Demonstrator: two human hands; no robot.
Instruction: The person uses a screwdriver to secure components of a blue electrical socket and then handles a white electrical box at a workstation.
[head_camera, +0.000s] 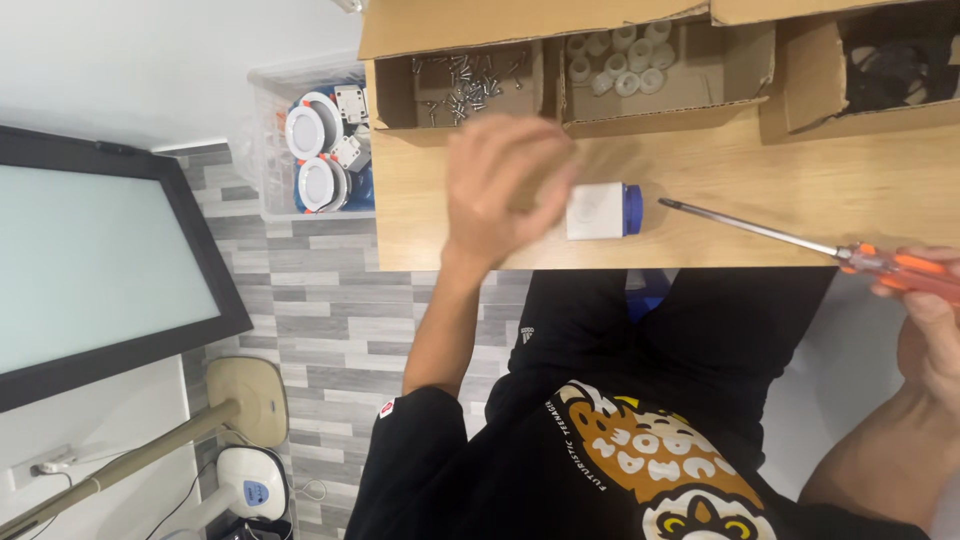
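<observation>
Left hand hovers over the wooden table, blurred, fingers loosely spread and holding nothing that can be seen; its fingertips lie just beside the white and blue block, contact not determinable; the block sits on the table directly to the thumb side of that hand. Right hand is closed around the orange handle of a screwdriver; the shaft runs away from this hand toward the block, its tip near the block's blue end but apart from it. Beyond the left hand's fingers stands a cardboard box of screws; next to that, a box of white round parts; beyond the right hand, a box with dark items.
</observation>
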